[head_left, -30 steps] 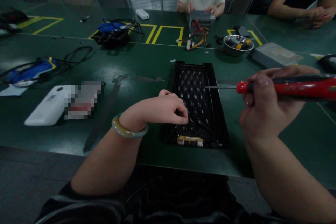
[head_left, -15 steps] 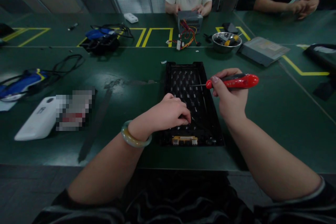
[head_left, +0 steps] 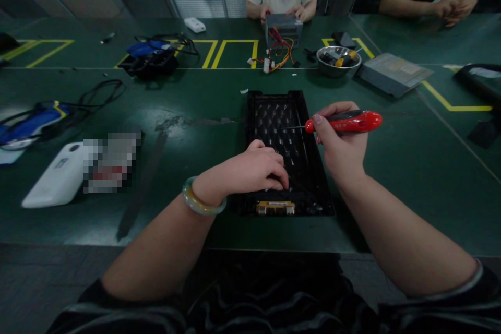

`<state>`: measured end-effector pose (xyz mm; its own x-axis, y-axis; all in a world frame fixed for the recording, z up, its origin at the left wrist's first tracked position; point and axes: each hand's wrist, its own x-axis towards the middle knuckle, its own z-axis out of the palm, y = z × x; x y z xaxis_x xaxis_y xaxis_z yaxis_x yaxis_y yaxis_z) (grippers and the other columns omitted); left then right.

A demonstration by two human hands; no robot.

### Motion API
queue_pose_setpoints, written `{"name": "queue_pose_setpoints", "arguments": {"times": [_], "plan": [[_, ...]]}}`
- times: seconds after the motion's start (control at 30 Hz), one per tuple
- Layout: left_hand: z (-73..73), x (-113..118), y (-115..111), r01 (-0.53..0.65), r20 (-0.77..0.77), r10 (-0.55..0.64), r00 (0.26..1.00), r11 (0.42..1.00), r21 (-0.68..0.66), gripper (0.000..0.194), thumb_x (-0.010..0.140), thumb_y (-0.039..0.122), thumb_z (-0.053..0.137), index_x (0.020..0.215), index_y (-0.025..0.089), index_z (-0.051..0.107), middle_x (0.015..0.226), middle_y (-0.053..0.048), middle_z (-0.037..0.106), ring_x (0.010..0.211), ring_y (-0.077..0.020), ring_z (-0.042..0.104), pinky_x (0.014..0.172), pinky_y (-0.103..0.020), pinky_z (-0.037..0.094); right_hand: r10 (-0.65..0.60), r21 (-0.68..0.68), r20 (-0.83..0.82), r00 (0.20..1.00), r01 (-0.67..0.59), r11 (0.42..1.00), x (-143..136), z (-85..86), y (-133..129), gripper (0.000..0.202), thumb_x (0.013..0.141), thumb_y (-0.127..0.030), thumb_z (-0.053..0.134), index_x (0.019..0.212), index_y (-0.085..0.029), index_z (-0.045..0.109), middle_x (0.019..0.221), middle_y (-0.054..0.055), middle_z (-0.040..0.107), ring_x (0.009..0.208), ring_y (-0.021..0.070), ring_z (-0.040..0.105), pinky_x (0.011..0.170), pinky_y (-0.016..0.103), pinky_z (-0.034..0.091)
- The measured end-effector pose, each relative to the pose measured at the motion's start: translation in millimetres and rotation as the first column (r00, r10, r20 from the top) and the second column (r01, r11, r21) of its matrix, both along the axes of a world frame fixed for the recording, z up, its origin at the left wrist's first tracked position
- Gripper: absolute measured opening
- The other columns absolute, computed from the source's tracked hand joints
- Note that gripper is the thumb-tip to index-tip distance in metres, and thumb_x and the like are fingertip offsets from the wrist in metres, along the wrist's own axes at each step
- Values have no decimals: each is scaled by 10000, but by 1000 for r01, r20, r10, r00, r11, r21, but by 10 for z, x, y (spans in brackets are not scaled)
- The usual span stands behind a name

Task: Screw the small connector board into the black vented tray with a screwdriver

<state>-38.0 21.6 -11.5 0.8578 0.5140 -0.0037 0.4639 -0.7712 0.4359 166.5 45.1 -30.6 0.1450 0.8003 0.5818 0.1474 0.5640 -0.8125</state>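
Observation:
A black rectangular casing [head_left: 313, 167] with a perforated floor lies in front of me, a gold-brown connector board [head_left: 275, 207] at its near end. My left hand [head_left: 260, 168] reaches into the casing from the left, fingers curled down near the board; whatever the fingertips pinch is too small or hidden to make out. Wrapped in my right hand [head_left: 341, 141] is a red and black screwdriver [head_left: 358, 121], held level over the casing's right edge, its thin shaft pointing left.
Across the table [head_left: 195, 141], a person's hands hold a grey power unit [head_left: 284, 30] with coloured wires. A metal bowl [head_left: 338, 61] and flat grey drive [head_left: 395, 74] stand back right. Blue cabled items [head_left: 35, 122], a white case [head_left: 57, 175] and a blurred-out object [head_left: 113, 162] lie left.
My left fingertips have shifted slightly right and toward the near end of the casing. The screwdriver in my right hand has moved a little left.

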Motion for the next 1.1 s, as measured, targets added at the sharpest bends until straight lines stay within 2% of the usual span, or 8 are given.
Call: {"name": "queue_pose_setpoints", "arguments": {"times": [0.13,0.3,0.47,0.57,0.7,0.97,1.1], "plan": [[-16,-5,4,32,1,-32,999,999,-12,128,920,325,638,946,324,763,980,20,688,990,-168,565,904,-361,193,-9,-12,11,1000,9,1000,7,-6,0,125,864,-306,690,898,-231,596,873,-2,601,696,113,582,651,298,544],[10,0,-5,39,24,-40,999,999,16,139,926,292,608,909,273,744,971,10,687,972,-169,579,931,-368,223,-24,2,28,999,24,1000,7,-10,5,108,871,-287,681,904,-225,598,879,-2,598,697,108,583,638,286,531],[141,-44,-29,-105,185,113,976,993,-50,142,917,184,539,1001,203,651,1025,-4,691,971,-147,612,949,-333,325,-22,17,22,1000,22,1000,15,-3,12,114,861,-288,690,891,-236,593,873,3,594,770,135,598,661,299,534],[195,-75,-48,-154,241,182,953,979,-132,139,883,156,542,989,187,626,996,-9,682,914,-137,617,837,-277,421,-33,3,41,999,33,999,21,17,3,115,856,-282,694,887,-231,595,868,2,601,754,133,598,665,305,534],[193,-78,-52,-154,253,193,948,974,-166,93,844,152,576,915,181,629,899,7,663,811,-120,604,749,-248,453,-47,0,53,997,47,999,21,40,-12,116,848,-267,701,878,-219,599,856,-2,602,756,128,598,689,303,531],[165,-53,-53,-119,292,196,936,958,-262,104,860,149,570,935,179,636,1008,-26,701,900,-140,642,821,-275,488,-42,6,53,998,41,999,25,25,-5,123,855,-300,692,899,-232,600,883,0,600,792,139,602,687,305,542],[195,-45,-70,-114,306,203,930,951,-287,96,868,171,583,942,173,643,956,-21,699,869,-133,642,796,-261,491,-30,6,56,998,30,1000,30,25,-3,122,855,-297,695,897,-237,598,874,0,599,797,141,599,710,313,542]]}}
